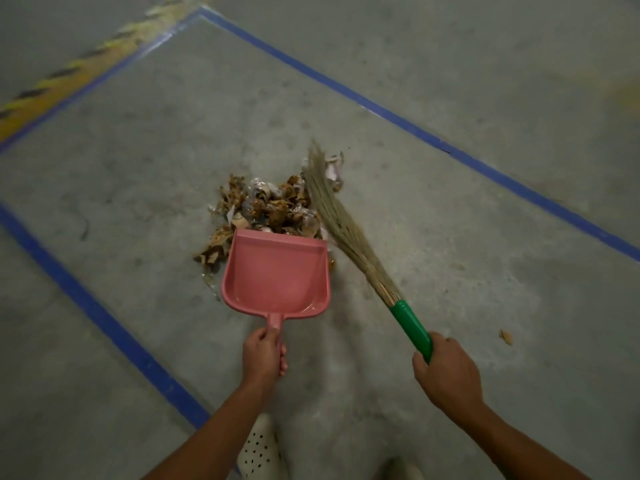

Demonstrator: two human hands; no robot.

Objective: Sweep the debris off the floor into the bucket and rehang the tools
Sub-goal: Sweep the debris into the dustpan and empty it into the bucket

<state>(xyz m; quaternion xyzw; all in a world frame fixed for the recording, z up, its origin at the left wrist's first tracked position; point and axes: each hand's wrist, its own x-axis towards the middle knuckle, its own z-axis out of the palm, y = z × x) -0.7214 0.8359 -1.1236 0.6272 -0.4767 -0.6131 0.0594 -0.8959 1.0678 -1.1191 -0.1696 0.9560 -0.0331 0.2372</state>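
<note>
The fingers [283, 356] of the left hand [265, 351] are curled round the thin stem of a pink dustpan [277, 275], thumb lying along the top of the stem. The pan sits low over the floor [156, 150] with its open front edge touching the near side of the debris pile [266, 206]. The inside of the scoop shows plain pink plastic from lip to back wall.

The right hand [446, 372] is wrapped round the green handle [410, 325] of a broom, gripping its lower end. The straw bristles [341, 223] slant up and left from the handle and lie along the right edge of the pile, touching it, just beside the pan's right corner.

The pile is dry brown leaves mixed with crumpled clear wrappers and scraps of paper, heaped near the middle of the floor area framed by blue tape lines [381, 109]. A pale scrap [334, 168] lies behind the bristle tips. One small brown bit [506, 337] lies apart, near the right hand.

A yellow-and-black stripe [52, 84] runs outside the far left tape line. A white perforated shoe [259, 448] shows at the bottom edge, between the forearms.
</note>
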